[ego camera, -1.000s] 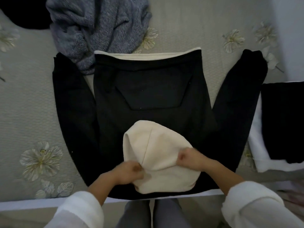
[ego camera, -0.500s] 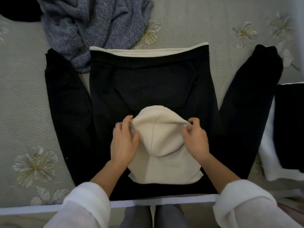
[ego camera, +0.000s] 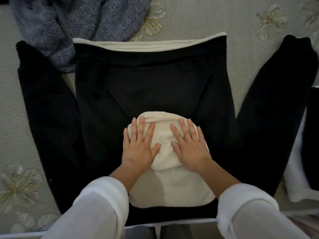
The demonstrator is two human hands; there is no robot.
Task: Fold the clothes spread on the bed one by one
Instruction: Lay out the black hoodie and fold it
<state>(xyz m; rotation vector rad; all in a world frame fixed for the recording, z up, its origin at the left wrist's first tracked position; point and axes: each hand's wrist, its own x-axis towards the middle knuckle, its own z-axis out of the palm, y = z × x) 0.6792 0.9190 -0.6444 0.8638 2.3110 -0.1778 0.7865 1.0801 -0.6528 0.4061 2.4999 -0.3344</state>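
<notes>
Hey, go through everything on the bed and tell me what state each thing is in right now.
black hoodie, spread flat, front up, sleeves out, not yet folded.
cream hood, turned down onto the hoodie's front.
left hand, flat, pressing the hood.
right hand, flat, pressing the hood.
grey knit sweater, crumpled, unfolded.
black and white garment, folded, at the right edge.

The bed [ego camera: 189, 19] fills the view under a pale grey-green bedspread [ego camera: 10, 104] with a fine ribbed weave, printed with large cream flowers [ego camera: 17, 185]. A white edge [ego camera: 172, 223] runs along its near side. The light is dim.
</notes>
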